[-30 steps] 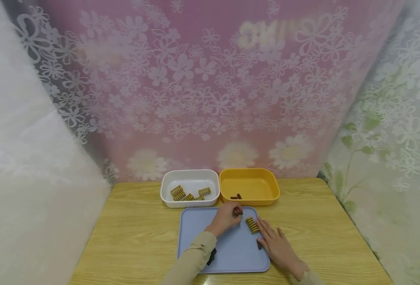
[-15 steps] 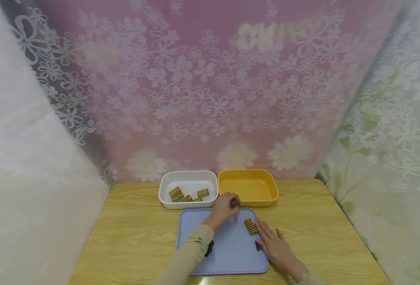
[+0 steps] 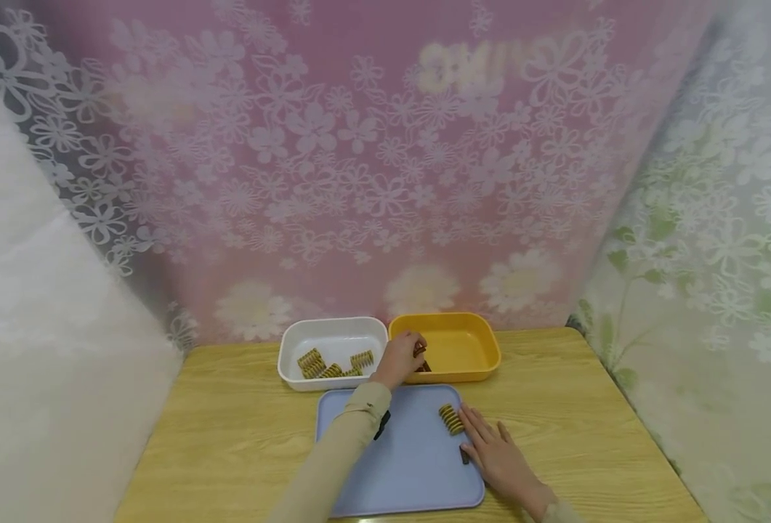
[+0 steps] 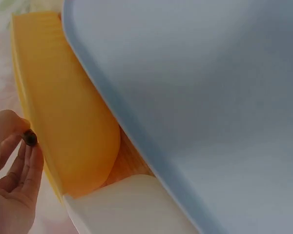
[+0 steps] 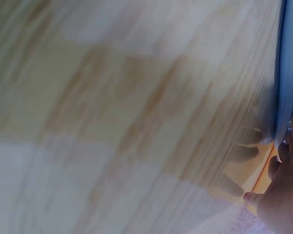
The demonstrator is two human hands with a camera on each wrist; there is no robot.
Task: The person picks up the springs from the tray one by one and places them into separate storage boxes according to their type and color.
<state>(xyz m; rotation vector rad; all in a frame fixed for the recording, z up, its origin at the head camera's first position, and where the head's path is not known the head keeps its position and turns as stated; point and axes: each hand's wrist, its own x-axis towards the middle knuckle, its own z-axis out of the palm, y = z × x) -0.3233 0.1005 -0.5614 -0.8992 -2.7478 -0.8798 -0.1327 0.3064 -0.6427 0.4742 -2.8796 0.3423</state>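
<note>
My left hand (image 3: 400,359) is over the near left part of the yellow container (image 3: 466,349). Its thumb and fingertips pinch a small dark brown spring (image 4: 30,137), seen end-on at the container's rim in the left wrist view. Just below that hand, another dark spring (image 3: 427,367) lies inside the container. My right hand (image 3: 499,457) rests with straight fingers along the right edge of the blue tray (image 3: 418,472). Beside its fingertips lies a thicker yellow-and-black spring (image 3: 451,419), and by its thumb a small dark spring (image 3: 465,455), both on the tray.
A white container (image 3: 333,385) stands against the yellow one's left side, with several yellow springs (image 3: 311,363) in it. Both sit behind the blue tray on a wood-grain table (image 3: 228,436). Flowered curtains (image 3: 385,181) hang at the back and sides.
My left hand has moved from above the blue tray forward to the yellow container, carrying the dark spring. My right hand stays at the tray's edge. The head view has shifted slightly.
</note>
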